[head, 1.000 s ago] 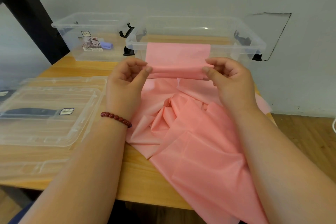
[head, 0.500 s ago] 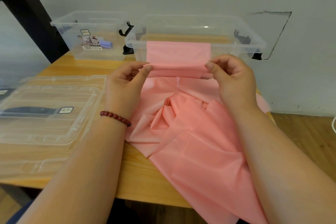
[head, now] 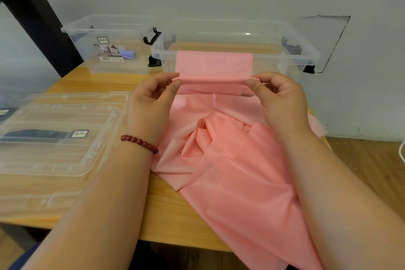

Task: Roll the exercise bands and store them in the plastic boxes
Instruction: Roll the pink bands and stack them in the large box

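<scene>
A long pink exercise band [head: 230, 160] lies crumpled across the wooden table and hangs over its front edge. Its far end is folded over into a flat strip. My left hand [head: 151, 103] pinches the left end of that fold and my right hand [head: 280, 98] pinches the right end. Just behind the fold stands a clear plastic box [head: 302, 50], open on top. A second clear box [head: 87, 30] at the back left holds a rolled purple band [head: 128, 54].
Two clear box lids [head: 54, 142] lie on the table's left side, one overlapping the other. A black post [head: 37, 19] rises at the back left. The grey wall stands close behind the boxes. The wooden floor [head: 372, 160] shows to the right.
Both hands have lifted the folded end slightly and turned it further over toward the box; the fold looks a little tighter. The crumpled remainder has hardly shifted.
</scene>
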